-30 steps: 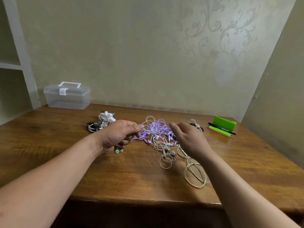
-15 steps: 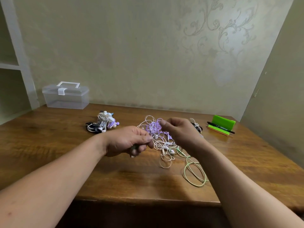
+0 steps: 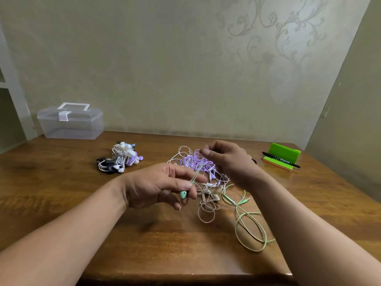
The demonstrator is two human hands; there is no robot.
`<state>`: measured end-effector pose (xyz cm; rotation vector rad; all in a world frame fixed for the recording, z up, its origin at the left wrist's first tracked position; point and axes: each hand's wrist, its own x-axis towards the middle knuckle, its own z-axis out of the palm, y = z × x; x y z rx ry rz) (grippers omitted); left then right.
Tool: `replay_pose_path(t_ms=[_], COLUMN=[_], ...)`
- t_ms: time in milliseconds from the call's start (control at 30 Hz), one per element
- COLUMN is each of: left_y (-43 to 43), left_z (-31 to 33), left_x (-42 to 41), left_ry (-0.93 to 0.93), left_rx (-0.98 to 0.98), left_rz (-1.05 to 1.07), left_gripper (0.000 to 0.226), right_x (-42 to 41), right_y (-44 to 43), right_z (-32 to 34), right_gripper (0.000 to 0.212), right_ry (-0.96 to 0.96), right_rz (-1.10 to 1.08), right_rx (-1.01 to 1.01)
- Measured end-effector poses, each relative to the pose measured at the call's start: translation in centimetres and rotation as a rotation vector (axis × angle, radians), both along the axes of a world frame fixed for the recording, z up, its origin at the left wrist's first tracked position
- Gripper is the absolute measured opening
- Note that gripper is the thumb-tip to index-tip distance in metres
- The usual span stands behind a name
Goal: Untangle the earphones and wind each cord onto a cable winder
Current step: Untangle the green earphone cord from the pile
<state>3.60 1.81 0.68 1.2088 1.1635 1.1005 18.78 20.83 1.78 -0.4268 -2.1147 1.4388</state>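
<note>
A tangle of earphone cords (image 3: 208,178), purple, white and pale pink, lies mid-table. A green cord (image 3: 250,228) loops out of it toward the front right. My left hand (image 3: 158,185) hovers just left of the tangle and pinches the green cord near a mint earbud (image 3: 183,194) that hangs at its fingers. My right hand (image 3: 228,159) is raised over the tangle's far side, fingers curled, pinching the same thin cord higher up. Cords wound on winders (image 3: 120,158) sit in a small pile at the back left.
A clear plastic box with a white handle (image 3: 70,122) stands at the back left by the wall. A green holder with a black pen (image 3: 283,156) sits at the back right. The wooden table's front edge (image 3: 185,274) is close below my forearms.
Both hands have risen off the table. My left hand has drawn the green cord and its mint earbud up out of the tangle, and my right hand has moved up and back.
</note>
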Motion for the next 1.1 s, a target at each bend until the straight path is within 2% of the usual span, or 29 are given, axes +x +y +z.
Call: replay_pose_path(t_ms=[167,300,400,567,667,733,933,1100], left_y=[3.5,5.4,6.5,7.8,7.3,6.9,5.6,4.9], left_z=[-0.5,-1.4,-2.0,-3.0,-3.1,-3.0,-1.7,-1.2], left_x=[-1.0,-2.3,-2.4,-3.2,-3.4,-3.2,-1.6,-1.4], left_ry=[-0.174,-0.212,-0.146,0.299,0.487,0.527,0.534,0.447], left_rx=[0.202,0.265,0.277,0.342,0.321,0.305,0.268,0.191], left_rz=[0.166,0.260,0.412,0.561,0.547,0.523,0.268,0.132], left_gripper=[0.049,0.054,0.053,0.054,0.052,0.052,0.039,0.028], right_x=[-2.0,-3.3,-3.6,-3.4,-2.5,-2.0,-0.7,-0.5], right_y=[1.4,1.6,1.1,-0.3,-0.5,-0.1,0.3,1.4], right_z=[-1.5,-3.5,-4.2,-3.4,-2.3,-1.9,-1.5,-1.4], right_gripper=[0.019,0.023,0.022,0.021,0.019,0.014,0.010,0.009], right_ry=[0.058,0.026,-0.025,-0.084,-0.057,-0.014,0.035,0.106], right_rz=[-0.008,-0.025,-0.061,-0.179,-0.174,-0.178,-0.106,-0.028], right_rx=[-0.104,-0.028,0.077,0.413,0.466,0.435,0.426,0.240])
